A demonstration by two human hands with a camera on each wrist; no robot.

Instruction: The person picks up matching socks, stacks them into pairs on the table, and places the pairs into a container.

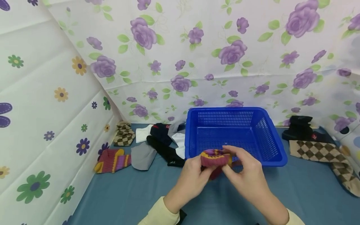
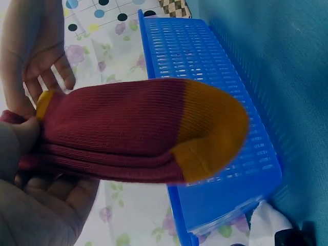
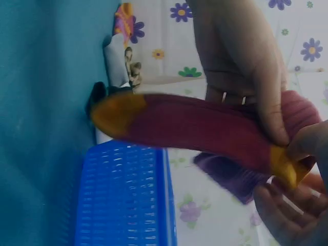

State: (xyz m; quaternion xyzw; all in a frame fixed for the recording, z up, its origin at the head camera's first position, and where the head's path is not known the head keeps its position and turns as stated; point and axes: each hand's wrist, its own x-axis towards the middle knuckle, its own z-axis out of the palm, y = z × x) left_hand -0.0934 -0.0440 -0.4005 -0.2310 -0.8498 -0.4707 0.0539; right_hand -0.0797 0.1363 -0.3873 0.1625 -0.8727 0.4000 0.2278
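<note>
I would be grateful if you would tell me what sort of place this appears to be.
Probably a makeshift indoor work corner, perhaps for handling laundry: flower-printed sheets wall in the back and left side, and socks lie on a blue surface beside a blue plastic basket.

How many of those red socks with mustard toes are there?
2 visible: one red sock between the left hand and right hand, another red sock lying left of the blue basket. Others may be hidden in folds.
</note>
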